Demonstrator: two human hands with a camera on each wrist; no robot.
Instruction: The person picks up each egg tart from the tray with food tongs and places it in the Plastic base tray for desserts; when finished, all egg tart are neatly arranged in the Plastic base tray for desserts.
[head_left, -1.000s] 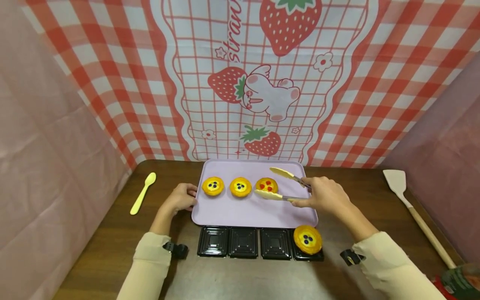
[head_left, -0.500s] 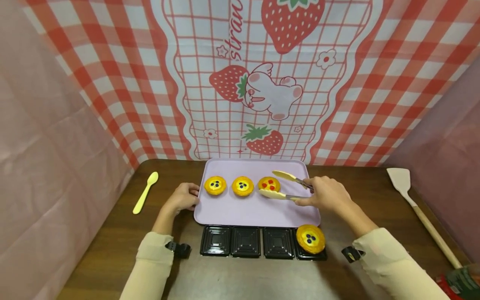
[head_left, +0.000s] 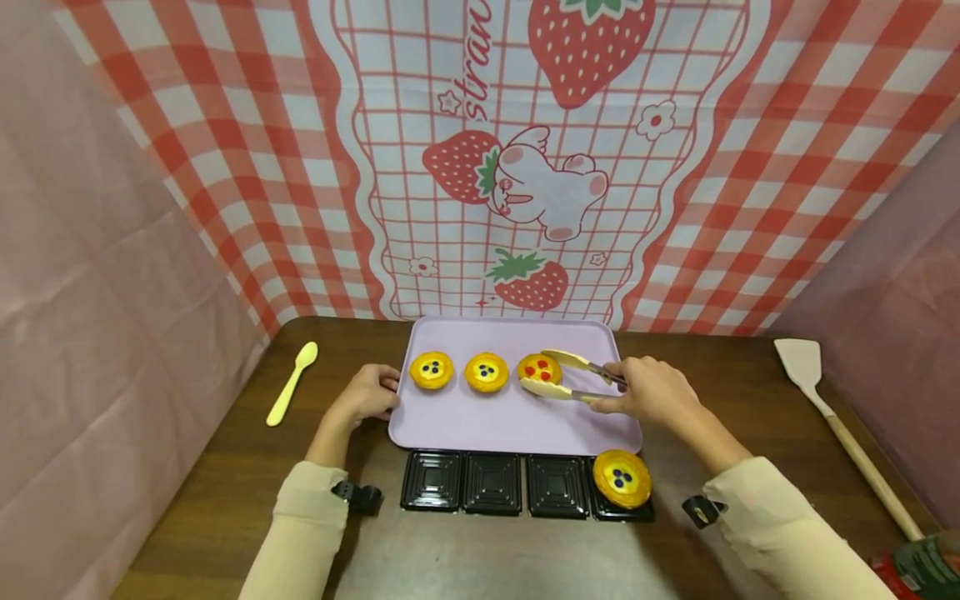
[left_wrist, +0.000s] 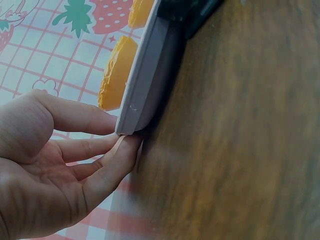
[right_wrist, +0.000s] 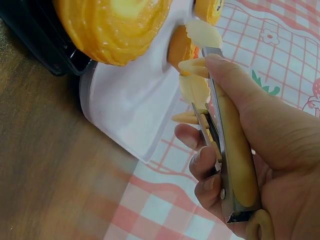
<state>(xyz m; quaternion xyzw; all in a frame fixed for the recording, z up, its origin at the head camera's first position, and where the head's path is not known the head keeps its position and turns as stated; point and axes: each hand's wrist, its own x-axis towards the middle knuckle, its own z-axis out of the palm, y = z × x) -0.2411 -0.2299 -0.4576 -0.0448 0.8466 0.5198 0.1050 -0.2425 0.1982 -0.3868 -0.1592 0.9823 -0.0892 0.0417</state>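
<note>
My right hand (head_left: 654,392) grips a pair of tongs (right_wrist: 232,145) with cream tips and metal arms. In the head view the tips stand on either side of a tart with red pieces (head_left: 540,367), right at its edge. That tart sits on a lilac tray (head_left: 480,425). My left hand (head_left: 369,392) pinches the tray's left edge, the thumb (left_wrist: 85,116) at the rim and the other fingers lower down. Two tarts with dark berries, a left one (head_left: 431,372) and a middle one (head_left: 487,373), lie in the same row on the tray.
Several square black moulds (head_left: 492,485) line the tray's near side. A larger berry tart (head_left: 622,479) rests on the rightmost. A yellow spoon (head_left: 292,383) lies at left, a long-handled spatula (head_left: 847,433) at right. A checked cloth (head_left: 480,167) hangs behind.
The tongs' far arm has swung toward the red-topped tart, so its tips have come nearer together around it. The left hand stays at the tray's edge. The head view has shifted slightly.
</note>
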